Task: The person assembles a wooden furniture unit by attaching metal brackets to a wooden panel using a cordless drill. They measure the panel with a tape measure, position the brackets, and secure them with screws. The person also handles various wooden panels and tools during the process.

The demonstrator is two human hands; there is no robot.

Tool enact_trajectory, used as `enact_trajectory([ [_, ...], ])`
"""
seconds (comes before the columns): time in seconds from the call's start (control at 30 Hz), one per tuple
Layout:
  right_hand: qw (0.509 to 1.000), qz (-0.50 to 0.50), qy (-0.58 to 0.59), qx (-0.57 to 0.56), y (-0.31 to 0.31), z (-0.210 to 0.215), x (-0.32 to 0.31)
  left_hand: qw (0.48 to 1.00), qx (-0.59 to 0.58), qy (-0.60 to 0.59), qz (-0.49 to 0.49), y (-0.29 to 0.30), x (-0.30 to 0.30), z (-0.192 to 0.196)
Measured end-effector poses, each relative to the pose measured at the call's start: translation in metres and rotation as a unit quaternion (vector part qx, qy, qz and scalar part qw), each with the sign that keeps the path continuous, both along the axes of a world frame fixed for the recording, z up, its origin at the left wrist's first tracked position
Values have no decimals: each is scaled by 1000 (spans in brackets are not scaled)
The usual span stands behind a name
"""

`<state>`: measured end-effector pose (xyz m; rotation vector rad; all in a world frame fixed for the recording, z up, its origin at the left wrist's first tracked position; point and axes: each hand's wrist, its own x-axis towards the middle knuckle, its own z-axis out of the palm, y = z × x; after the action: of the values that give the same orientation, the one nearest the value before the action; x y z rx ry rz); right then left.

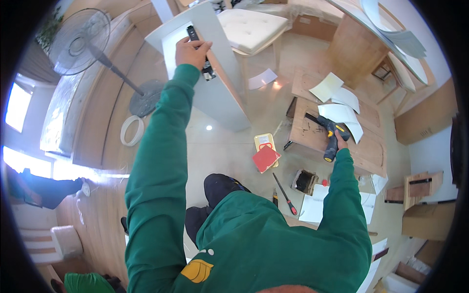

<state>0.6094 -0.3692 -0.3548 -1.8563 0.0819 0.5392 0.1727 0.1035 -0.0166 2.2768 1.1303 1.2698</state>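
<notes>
Head view — left hand (192,50) fingers around black rail (200,53), right hand (340,141) fingers gripping drill (328,133).

Panel top centre, drill right.
Left hand (192,50) on upright panel (215,88); right hand (340,141) at drill (328,133), seemingly on board (312,134); screwdriver (285,187) lower centre.

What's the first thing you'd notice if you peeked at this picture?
The bright green sleeves grab the eye first: the left hand reaches up to a black metal rail on a tall white panel standing at the top. Off to the right, the right hand grips a black and yellow power drill over a wooden board, with a red card on the shiny floor between.
</notes>
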Motion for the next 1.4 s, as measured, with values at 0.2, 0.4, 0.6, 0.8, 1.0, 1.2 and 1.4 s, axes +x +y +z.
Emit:
enact_trajectory([
  [0.2,895,118,-363,-230,58,73,-78,1000,-14,8,7,0,-13,0],
  [0.4,797,368,-436,200,220,307,-272,986,-93,-99,-99,-9,-19,6],
  [0.6,719,387,-520,251,389,359,-309,985,-115,-108,-75,-4,-9,13],
  [0.8,737,350,-509,274,397,330,-325,985,-151,-37,-78,-5,-15,12],
  [1.0,810,261,-427,307,394,319,-333,966,-183,-153,-97,4,-1,0],
  [1.2,805,225,-359,415,403,304,-349,980,-165,-92,-64,-1,-10,4],
  [1.4,840,194,-386,330,351,285,-300,988,-89,-115,-43,1,-10,4],
])
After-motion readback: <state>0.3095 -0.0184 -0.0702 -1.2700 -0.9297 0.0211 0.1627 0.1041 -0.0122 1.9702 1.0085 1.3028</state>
